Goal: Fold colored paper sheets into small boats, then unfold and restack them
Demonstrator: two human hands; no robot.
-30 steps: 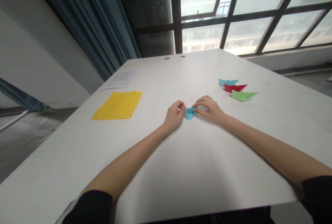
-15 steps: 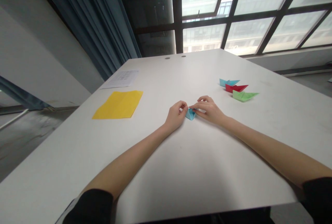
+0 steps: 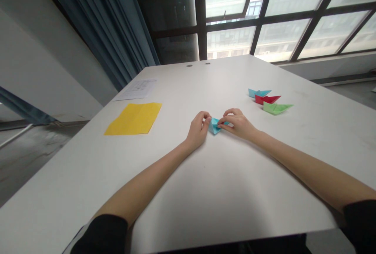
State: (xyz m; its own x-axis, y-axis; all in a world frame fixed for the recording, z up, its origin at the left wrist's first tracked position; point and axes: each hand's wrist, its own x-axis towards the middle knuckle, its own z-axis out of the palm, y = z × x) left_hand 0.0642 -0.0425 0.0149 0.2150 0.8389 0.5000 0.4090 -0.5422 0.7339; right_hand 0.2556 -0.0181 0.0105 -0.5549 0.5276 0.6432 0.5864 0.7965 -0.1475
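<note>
A small folded piece of light blue paper [image 3: 214,127] sits between my two hands over the middle of the white table. The fingers of my left hand [image 3: 199,127] pinch its left side. My right hand [image 3: 237,124] grips its right side between thumb and fingers, hiding part of the folds. Off to the right stand three folded paper boats in a slanting row: a blue boat [image 3: 259,93], a red boat [image 3: 267,100] and a green boat [image 3: 277,108].
On the left lies a stack or sheet of yellow paper [image 3: 133,119], with a printed white sheet [image 3: 136,89] behind it. The white table [image 3: 205,199] runs back toward dark-framed windows. A blue curtain [image 3: 108,22] hangs at the far left.
My right fingers have shifted slightly toward the near side of the blue paper, and more of its folded middle shows. The left hand has moved a little up and left.
</note>
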